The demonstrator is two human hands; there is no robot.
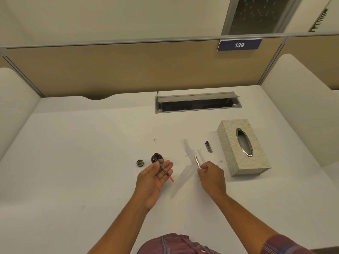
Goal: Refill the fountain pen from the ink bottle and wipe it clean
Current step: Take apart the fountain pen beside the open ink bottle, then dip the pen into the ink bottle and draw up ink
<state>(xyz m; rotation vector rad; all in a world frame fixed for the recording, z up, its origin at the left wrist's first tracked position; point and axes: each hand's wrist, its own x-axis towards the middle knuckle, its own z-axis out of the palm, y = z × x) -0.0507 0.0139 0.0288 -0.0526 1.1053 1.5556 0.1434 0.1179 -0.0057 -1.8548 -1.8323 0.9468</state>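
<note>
A small dark ink bottle [157, 157] stands uncapped on the white desk, its round cap [140, 163] lying just to its left. My left hand [154, 177] holds the pen's inner section [165, 170], a thin dark piece with a red end; its front end reaches to the bottle's mouth. My right hand [211, 176] grips the silver pen barrel [197, 162] by its near end, off to the right of the bottle. The dark pen cap [208, 147] lies on the desk farther right.
A patterned tissue box [256, 162] with an oval metal opening sits at the right. A grey cable hatch [198, 103] is open in the desk at the back. Padded dividers close in the desk on the left, the right and behind.
</note>
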